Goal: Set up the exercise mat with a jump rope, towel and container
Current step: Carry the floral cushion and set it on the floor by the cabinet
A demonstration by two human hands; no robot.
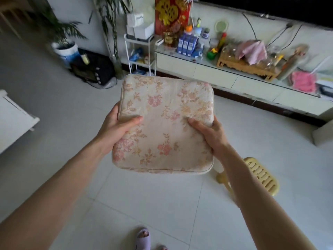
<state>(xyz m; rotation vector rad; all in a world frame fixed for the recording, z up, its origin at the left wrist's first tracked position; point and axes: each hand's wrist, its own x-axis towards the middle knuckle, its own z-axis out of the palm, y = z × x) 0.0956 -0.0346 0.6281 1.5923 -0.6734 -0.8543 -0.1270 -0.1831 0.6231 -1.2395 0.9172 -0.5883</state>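
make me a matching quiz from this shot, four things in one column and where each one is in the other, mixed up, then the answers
Things
1. cream floral padded cushion
2. yellow slatted plastic stool
3. pink fluffy cloth
4. lilac slipper

Places
A. on the long white cabinet
B. worn, at the bottom edge of the view
C. held between the left hand and right hand
D. on the tiled floor, lower right

Pairs: 1-C, 2-D, 3-A, 4-B
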